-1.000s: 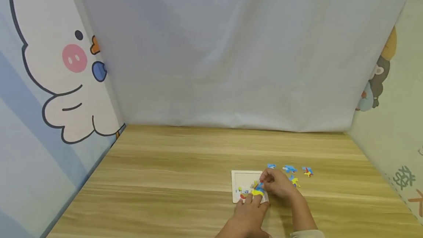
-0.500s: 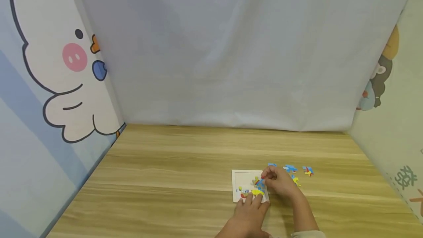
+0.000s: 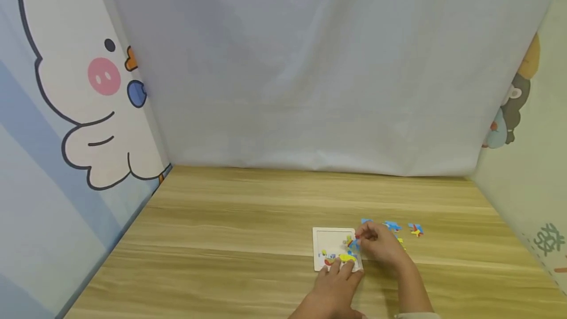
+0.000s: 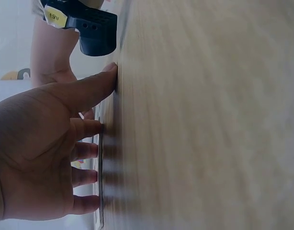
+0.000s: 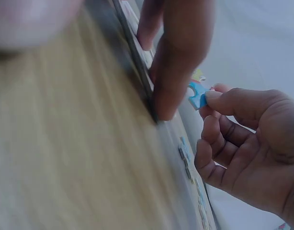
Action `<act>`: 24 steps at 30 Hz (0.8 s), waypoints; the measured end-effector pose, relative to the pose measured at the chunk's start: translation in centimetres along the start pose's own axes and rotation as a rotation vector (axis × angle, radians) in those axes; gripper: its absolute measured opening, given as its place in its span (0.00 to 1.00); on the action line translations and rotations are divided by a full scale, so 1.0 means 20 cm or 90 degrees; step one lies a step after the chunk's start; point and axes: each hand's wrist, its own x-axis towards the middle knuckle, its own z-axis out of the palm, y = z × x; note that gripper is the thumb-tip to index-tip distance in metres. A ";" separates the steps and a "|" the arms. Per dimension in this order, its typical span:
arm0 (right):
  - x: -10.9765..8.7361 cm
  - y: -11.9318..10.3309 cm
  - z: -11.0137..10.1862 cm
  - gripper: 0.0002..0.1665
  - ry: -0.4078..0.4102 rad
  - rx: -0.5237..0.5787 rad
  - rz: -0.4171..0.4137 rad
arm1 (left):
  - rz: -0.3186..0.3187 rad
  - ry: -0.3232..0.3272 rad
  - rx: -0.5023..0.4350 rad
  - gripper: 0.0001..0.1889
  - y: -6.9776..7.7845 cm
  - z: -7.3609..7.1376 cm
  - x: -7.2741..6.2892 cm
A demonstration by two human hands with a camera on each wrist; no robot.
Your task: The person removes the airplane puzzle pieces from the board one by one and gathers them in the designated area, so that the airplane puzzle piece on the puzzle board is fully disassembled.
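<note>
A square white jigsaw tray (image 3: 330, 240) lies on the wooden table, with several coloured pieces in its lower part, yellow and red among them. My left hand (image 3: 334, 289) rests on the tray's near edge, fingers spread and nearly straight; in the left wrist view those fingertips (image 4: 92, 177) press along the edge. Over the tray's right side, my right hand (image 3: 383, 247) pinches a jigsaw piece (image 5: 197, 96) between thumb and index finger. The piece is mostly blue with some red and yellow, and is held tilted up. Its lower end overlaps the tray in the head view.
Several loose blue, red and yellow jigsaw pieces (image 3: 415, 230) lie on the table (image 3: 248, 210) to the right of the tray and behind the right hand. A grey-white curtain (image 3: 288, 87) hangs at the table's back edge. Cartoon-printed walls stand at both sides.
My right hand has shifted a little up and to the right, tilting the pinched jigsaw piece away from the yellow one in the tray. The left hand stays in place on the edge.
</note>
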 end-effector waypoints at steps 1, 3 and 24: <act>-0.01 0.00 -0.01 0.07 0.006 0.002 0.003 | 0.000 0.002 -0.003 0.43 0.00 0.00 0.00; -0.02 0.00 -0.03 0.07 0.014 0.001 0.005 | -0.001 0.006 -0.008 0.43 0.00 -0.01 0.00; -0.14 0.08 -0.23 0.08 0.091 0.005 0.036 | -0.002 0.023 0.016 0.43 0.01 0.00 0.00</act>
